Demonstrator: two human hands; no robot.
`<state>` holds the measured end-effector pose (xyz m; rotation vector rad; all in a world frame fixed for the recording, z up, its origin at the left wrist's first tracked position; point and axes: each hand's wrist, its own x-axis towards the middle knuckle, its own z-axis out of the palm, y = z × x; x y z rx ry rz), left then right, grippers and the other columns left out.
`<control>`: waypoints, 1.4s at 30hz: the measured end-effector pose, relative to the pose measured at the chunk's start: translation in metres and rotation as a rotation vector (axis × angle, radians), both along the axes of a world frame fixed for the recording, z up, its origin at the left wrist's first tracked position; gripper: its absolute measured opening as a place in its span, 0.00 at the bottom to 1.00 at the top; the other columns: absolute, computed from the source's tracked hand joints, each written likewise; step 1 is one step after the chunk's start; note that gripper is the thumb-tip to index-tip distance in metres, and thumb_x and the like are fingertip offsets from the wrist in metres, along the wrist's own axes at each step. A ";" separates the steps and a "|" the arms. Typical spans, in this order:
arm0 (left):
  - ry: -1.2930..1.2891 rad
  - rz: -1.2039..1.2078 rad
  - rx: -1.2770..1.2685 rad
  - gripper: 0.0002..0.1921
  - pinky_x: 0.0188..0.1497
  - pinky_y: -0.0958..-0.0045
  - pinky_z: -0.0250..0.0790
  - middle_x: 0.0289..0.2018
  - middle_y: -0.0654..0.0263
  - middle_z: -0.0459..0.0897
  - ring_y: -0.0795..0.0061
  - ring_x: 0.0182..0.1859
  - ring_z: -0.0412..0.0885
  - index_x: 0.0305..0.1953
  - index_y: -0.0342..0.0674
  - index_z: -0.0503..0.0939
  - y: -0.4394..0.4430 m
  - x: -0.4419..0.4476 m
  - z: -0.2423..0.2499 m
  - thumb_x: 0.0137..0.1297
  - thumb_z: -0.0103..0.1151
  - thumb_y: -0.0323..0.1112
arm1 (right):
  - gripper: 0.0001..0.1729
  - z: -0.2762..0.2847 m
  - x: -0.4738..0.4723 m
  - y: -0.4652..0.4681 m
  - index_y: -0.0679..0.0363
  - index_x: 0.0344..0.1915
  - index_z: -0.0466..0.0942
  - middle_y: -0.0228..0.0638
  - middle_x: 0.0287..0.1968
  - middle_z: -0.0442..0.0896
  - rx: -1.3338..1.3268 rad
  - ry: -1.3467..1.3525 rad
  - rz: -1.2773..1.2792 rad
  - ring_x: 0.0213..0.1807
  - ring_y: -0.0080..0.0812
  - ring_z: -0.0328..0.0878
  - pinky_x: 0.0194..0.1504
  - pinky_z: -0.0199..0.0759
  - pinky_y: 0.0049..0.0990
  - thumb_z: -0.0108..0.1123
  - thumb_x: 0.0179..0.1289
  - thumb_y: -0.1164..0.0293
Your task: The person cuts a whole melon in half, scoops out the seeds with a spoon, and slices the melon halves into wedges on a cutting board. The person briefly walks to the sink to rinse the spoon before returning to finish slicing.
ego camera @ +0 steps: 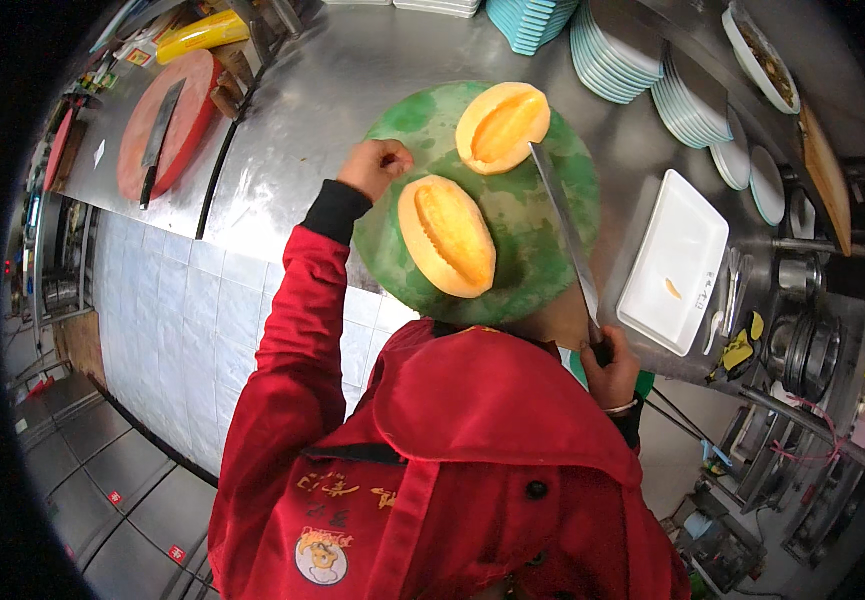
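Observation:
Two peeled orange melon halves lie cut side up on a round green cutting board [432, 124], each with its middle hollowed out. The nearer melon half [447, 236] points towards me at a slant; the farther melon half [503, 127] sits at the board's back right. My left hand [376, 166] hovers by the board's left edge, fingers curled together, with nothing visible in it. At the board's right front my right hand [611, 367] grips the handle of a long kitchen knife [563, 225]. Its blade reaches across the board, and the tip overlaps the edge of the farther half in view.
Right of the board is a white rectangular tray [657, 262] holding a small orange piece. Stacked light-blue plates [612, 60] line the back right. Spoons and tongs [732, 292] lie beyond the tray. At left, another knife [158, 135] rests on a red round board [196, 135].

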<state>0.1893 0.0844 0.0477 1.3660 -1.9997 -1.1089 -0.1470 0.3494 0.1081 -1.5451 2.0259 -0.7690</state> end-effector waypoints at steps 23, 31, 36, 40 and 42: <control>-0.906 0.393 -0.306 0.14 0.51 0.64 0.63 0.47 0.49 0.74 0.54 0.52 0.70 0.38 0.40 0.81 0.226 0.098 0.002 0.60 0.54 0.43 | 0.07 0.006 0.016 -0.010 0.64 0.31 0.69 0.27 0.19 0.70 0.095 -0.408 0.018 0.18 0.14 0.64 0.18 0.58 0.18 0.58 0.55 0.75; 0.458 0.457 0.154 0.21 0.39 0.72 0.70 0.46 0.54 0.73 0.66 0.44 0.76 0.56 0.41 0.66 0.171 0.026 -0.014 0.60 0.52 0.30 | 0.10 0.006 0.031 -0.013 0.63 0.30 0.69 0.42 0.18 0.69 0.128 -0.148 0.196 0.17 0.30 0.66 0.21 0.60 0.27 0.59 0.54 0.70; 0.430 0.373 0.429 0.41 0.26 0.75 0.71 0.40 0.48 0.73 0.70 0.29 0.78 0.64 0.36 0.41 0.138 -0.016 -0.014 0.60 0.52 0.49 | 0.11 0.014 0.046 -0.015 0.63 0.33 0.69 0.44 0.21 0.73 0.105 -0.160 0.278 0.20 0.37 0.71 0.22 0.63 0.28 0.58 0.56 0.68; 0.451 0.340 0.421 0.40 0.20 0.76 0.70 0.34 0.51 0.77 0.72 0.21 0.78 0.64 0.34 0.41 0.130 -0.034 -0.021 0.61 0.52 0.45 | 0.20 0.013 0.049 -0.015 0.60 0.50 0.66 0.46 0.30 0.78 0.135 0.006 0.363 0.27 0.40 0.77 0.26 0.67 0.30 0.56 0.57 0.70; 0.481 0.387 0.337 0.38 0.19 0.76 0.70 0.33 0.52 0.77 0.72 0.20 0.77 0.63 0.34 0.42 0.132 -0.039 -0.027 0.60 0.53 0.43 | 0.27 0.010 0.048 -0.015 0.58 0.58 0.61 0.48 0.35 0.79 0.004 -0.003 0.433 0.30 0.41 0.79 0.29 0.70 0.31 0.55 0.58 0.72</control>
